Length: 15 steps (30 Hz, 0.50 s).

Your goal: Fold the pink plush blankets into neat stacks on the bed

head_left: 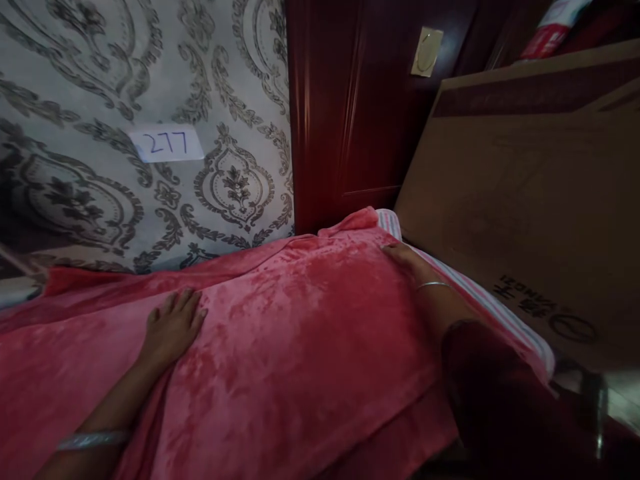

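Observation:
A red plush blanket (300, 320) is spread across a bed-like surface, with a fold running along its wall side and layered edges at the front. My left hand (175, 323) lies flat on the blanket at left, fingers stretched out and holding nothing. Toward the far right corner, my right hand (407, 261) rests on the blanket's edge; its fingers point forward and are partly blurred, and no fold shows pinched in them. From under the blanket on that side sticks out a striped pad (493, 300) in white, pink and grey.
Patterned wallpaper (235, 183) bears a paper label (167, 143) reading 277. Dark red wood panelling (345, 120) carries a pale plate (427, 51). A large cardboard box (520, 180) stands close along the right side, with a red and white item (550, 30) behind its top.

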{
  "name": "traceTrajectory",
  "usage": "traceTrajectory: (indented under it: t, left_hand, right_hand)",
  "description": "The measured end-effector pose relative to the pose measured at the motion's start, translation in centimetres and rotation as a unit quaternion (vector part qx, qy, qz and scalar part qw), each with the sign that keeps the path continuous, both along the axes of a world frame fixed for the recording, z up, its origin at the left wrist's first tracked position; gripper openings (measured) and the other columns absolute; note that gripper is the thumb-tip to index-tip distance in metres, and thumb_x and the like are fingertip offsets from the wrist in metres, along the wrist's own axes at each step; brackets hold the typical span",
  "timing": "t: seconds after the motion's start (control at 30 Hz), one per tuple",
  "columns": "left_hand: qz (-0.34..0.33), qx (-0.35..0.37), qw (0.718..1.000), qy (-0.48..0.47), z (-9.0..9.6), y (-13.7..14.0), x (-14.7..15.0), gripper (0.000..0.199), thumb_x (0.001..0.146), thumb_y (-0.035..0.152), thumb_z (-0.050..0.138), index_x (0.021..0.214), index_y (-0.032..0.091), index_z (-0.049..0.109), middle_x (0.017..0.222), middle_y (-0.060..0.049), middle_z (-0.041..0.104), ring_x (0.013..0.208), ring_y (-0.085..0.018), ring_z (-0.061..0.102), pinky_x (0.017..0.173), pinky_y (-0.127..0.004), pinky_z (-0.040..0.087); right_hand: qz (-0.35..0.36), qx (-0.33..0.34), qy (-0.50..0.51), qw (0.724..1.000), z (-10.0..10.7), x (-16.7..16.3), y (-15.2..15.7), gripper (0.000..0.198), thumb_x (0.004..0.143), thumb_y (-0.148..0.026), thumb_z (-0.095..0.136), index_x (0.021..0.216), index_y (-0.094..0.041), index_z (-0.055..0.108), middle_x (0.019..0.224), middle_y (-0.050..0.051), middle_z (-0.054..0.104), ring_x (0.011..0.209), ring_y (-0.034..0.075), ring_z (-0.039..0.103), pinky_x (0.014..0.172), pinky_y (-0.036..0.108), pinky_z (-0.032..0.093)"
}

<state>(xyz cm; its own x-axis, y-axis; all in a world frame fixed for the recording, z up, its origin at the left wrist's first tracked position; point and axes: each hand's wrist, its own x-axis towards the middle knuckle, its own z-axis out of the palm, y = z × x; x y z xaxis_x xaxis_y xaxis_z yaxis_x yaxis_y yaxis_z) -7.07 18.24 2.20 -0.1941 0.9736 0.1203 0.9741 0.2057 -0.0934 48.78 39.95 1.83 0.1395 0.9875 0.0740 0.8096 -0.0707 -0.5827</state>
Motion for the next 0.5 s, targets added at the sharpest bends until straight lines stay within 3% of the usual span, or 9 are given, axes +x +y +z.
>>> traceTrajectory:
  t: [0.17, 0.33, 0.5]
  left_hand:
    - [-0.007, 0.008, 1.000, 0.004, -0.3, 0.0, -0.3, 0.063, 0.100, 0.038, 0.024, 0.155, 0.015, 0.044, 0.162, -0.012, 0.039, 0.151, -0.038, 0.032, 0.115, -0.060, 0.033]
    - [0.001, 0.003, 1.000, 0.019, -0.6, 0.1, -0.4, 0.064, 0.100, 0.039, 0.021, 0.155, 0.015, 0.043, 0.163, -0.011, 0.038, 0.151, -0.037, 0.031, 0.115, -0.059, 0.034]
    - [0.009, -0.003, 0.999, 0.036, -0.9, 0.3, -0.7, 0.065, 0.100, 0.040, 0.020, 0.156, 0.014, 0.043, 0.163, -0.011, 0.038, 0.151, -0.037, 0.031, 0.115, -0.056, 0.035]
  right_hand:
    - [-0.020, -0.041, -0.025, 0.999, -0.1, -2.1, 3.7, 0.048, 0.097, -0.040, 0.062, 0.132, -0.006, 0.065, 0.131, 0.021, 0.066, 0.113, 0.027, 0.067, 0.094, 0.032, 0.052]
    - [-0.046, -0.031, -0.074, 0.996, -0.3, -3.4, 5.6, 0.047, 0.094, -0.043, 0.066, 0.122, -0.006, 0.070, 0.122, 0.022, 0.069, 0.114, 0.031, 0.067, 0.095, 0.033, 0.050]
    - [-0.071, 0.005, -0.115, 0.991, -1.2, -3.7, 5.7, 0.044, 0.101, -0.047, 0.055, 0.119, -0.011, 0.071, 0.123, 0.021, 0.069, 0.115, 0.029, 0.066, 0.094, 0.033, 0.049]
